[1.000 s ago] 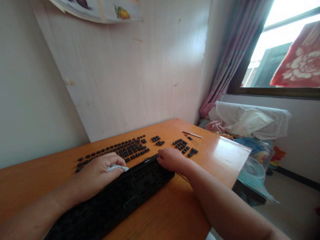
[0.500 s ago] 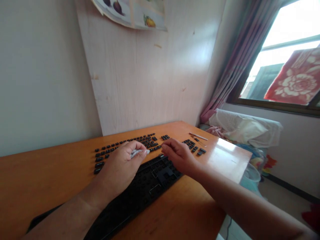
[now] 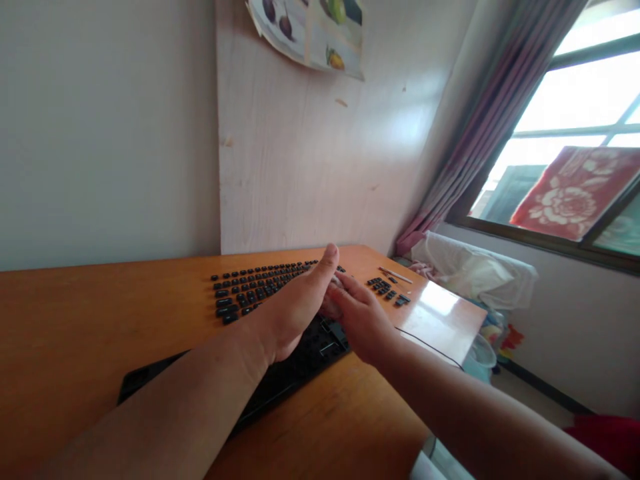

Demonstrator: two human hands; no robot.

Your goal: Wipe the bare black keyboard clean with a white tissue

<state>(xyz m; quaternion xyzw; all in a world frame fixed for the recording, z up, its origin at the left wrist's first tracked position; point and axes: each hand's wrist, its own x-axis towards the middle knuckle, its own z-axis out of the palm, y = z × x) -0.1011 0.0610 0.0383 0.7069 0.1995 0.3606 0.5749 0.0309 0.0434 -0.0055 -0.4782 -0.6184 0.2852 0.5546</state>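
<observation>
My left hand (image 3: 299,303) is over the keyboard, thumb stretched upward and palm turned toward my right hand; its other fingers are mostly hidden. My right hand (image 3: 363,319) presses against it with bent fingers. A bit of white crumpled tissue (image 3: 336,281) shows between the two, at the right fingertips. Beneath my hands lies a black keyboard base (image 3: 287,387) with its keycaps off, partly covered by my left forearm. Loose black keycaps (image 3: 250,293) lie in rows behind it.
More keycaps (image 3: 383,287) are grouped at the right of the wooden table (image 3: 100,320). Near them lies a thin white stick-like tool (image 3: 397,275). A black cable (image 3: 433,348) runs over the right edge. A board (image 3: 300,173) stands behind the table.
The white tissue was in my left fingers, with my hands apart; now my hands meet and it shows at my right fingertips. My left thumb has lifted. The camera view has shifted.
</observation>
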